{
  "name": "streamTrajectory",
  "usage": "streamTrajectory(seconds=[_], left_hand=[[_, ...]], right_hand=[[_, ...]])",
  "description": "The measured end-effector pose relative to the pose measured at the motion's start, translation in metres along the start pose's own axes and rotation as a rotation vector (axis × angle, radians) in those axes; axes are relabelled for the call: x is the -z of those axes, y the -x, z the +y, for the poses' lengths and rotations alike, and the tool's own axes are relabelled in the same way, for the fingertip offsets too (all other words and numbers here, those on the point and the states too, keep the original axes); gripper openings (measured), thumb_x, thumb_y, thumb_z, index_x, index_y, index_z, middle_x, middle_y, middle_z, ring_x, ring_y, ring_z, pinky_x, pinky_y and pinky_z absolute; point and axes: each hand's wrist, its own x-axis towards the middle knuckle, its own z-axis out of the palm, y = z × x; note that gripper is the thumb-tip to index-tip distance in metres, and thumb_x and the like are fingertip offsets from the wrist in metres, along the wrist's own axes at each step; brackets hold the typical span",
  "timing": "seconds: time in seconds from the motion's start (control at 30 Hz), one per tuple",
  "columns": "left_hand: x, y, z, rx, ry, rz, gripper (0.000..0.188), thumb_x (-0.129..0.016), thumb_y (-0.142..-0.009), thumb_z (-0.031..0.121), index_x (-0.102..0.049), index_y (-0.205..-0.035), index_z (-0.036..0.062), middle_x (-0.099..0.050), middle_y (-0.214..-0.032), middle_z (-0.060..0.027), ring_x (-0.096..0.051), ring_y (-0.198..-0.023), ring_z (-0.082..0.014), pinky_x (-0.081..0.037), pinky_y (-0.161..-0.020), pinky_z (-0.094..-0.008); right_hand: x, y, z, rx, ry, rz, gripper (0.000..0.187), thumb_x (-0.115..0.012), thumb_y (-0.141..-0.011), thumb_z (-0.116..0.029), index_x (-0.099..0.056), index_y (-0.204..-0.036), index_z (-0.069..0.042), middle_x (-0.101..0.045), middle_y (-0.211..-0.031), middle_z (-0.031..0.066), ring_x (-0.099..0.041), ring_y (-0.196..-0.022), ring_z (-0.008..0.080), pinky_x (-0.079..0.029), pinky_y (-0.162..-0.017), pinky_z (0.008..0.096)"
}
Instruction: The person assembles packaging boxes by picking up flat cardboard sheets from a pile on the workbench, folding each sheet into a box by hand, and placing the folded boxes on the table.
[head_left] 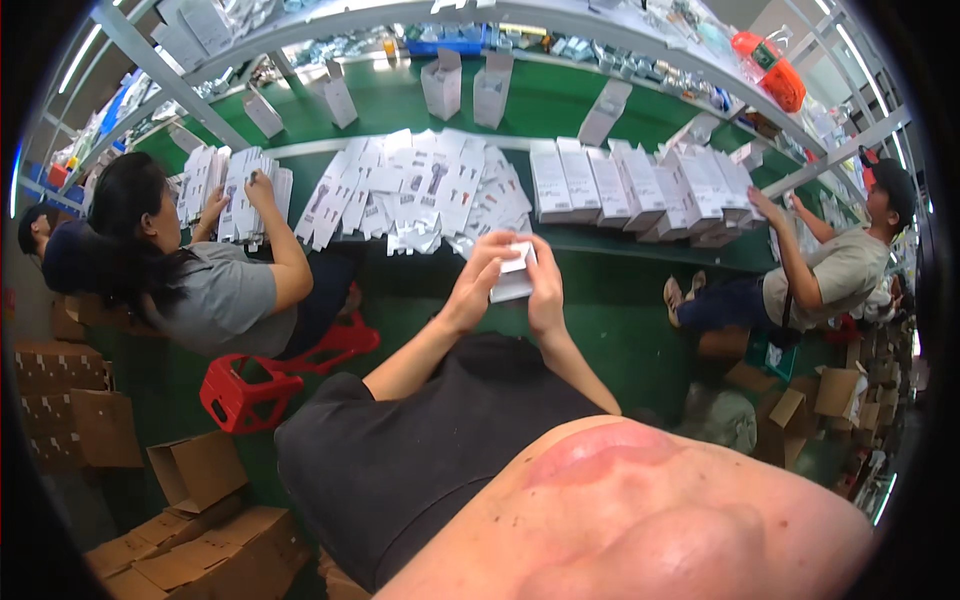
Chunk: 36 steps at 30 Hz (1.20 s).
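Both my hands hold a small white carton (512, 288) just off the near edge of the bench, at the middle of the view. My left hand (472, 290) grips its left side, with the fingers over the top end. From the right, my right hand (545, 288) wraps the other side, its fingertips meeting the top flaps. Beyond them lies a wide, overlapping pile of flat printed cartons (420, 185). To the right of that pile, folded white boxes (610, 185) lean in a row on the bench.
Several upright open boxes (441, 88) stand on the green belt (390, 95) behind the bench. One co-worker (225, 290) sits at left handling flat cartons; another (825, 265) reaches toward the boxes at right. A red stool (240, 395) and brown cardboard boxes (200, 475) stand at lower left.
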Motion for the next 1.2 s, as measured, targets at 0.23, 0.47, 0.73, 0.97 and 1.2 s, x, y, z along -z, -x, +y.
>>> streamTrajectory(seconds=[0.23, 0.47, 0.73, 0.97, 1.2], left_hand=[[0.063, -0.006, 0.042, 0.004, -0.297, 0.012, 0.021, -0.049, -0.093, -0.001, -0.050, -0.113, 0.0040, -0.045, -0.144, -0.0229, -0.046, -0.132, -0.0349, -0.034, -0.116, -0.0442], [0.117, 0.015, 0.029, 0.031, -0.279, 0.056, 0.105, -0.097, -0.064, 0.027, -0.041, -0.150, 0.0044, -0.047, -0.149, -0.0190, -0.048, -0.137, -0.0344, -0.040, -0.113, -0.0458], [0.160, -0.020, -0.051, -0.154, -0.957, -0.070, 0.075, -0.083, -0.077, 0.022, -0.051, -0.143, 0.0096, -0.039, -0.154, -0.0238, -0.036, -0.144, -0.0436, -0.028, -0.118, -0.0578], [0.238, -0.095, -0.158, 0.162, -1.239, -0.143, 0.089, -0.080, -0.081, 0.050, -0.045, -0.154, 0.0122, -0.025, -0.163, -0.0297, -0.022, -0.152, -0.0476, -0.019, -0.121, -0.0619], [0.232, -0.064, -0.120, 0.331, -1.612, -0.617, 0.127, -0.095, -0.057, 0.051, -0.031, -0.163, 0.0193, -0.016, -0.169, -0.0253, -0.014, -0.158, -0.0441, -0.010, -0.122, -0.0693]], right_hand=[[-0.075, -0.025, -0.024, 0.112, 0.368, -0.048, 0.043, -0.054, -0.081, -0.008, -0.061, -0.123, 0.001, -0.063, -0.116, 0.0217, -0.063, -0.109, 0.0342, -0.048, -0.098, 0.0397], [-0.105, -0.026, -0.021, -0.095, 0.204, -0.141, 0.049, -0.073, -0.089, -0.023, -0.058, -0.130, -0.002, -0.065, -0.120, 0.0131, -0.064, -0.109, 0.0226, -0.051, -0.096, 0.0350], [-0.042, -0.047, -0.011, 0.537, 1.144, 0.082, 0.064, -0.088, -0.072, -0.038, -0.059, -0.122, -0.011, -0.055, -0.129, 0.0150, -0.066, -0.107, 0.0367, -0.059, -0.082, 0.0410], [0.181, -0.147, 0.033, 0.495, 1.568, 0.396, 0.061, -0.079, -0.083, -0.029, -0.057, -0.138, -0.012, -0.046, -0.150, 0.0206, -0.052, -0.127, 0.0433, -0.043, -0.108, 0.0504], [0.151, -0.127, 0.083, 0.466, 1.590, 0.518, 0.051, -0.071, -0.091, -0.030, -0.060, -0.136, -0.009, -0.048, -0.147, 0.0235, -0.044, -0.137, 0.0440, -0.033, -0.116, 0.0591]])
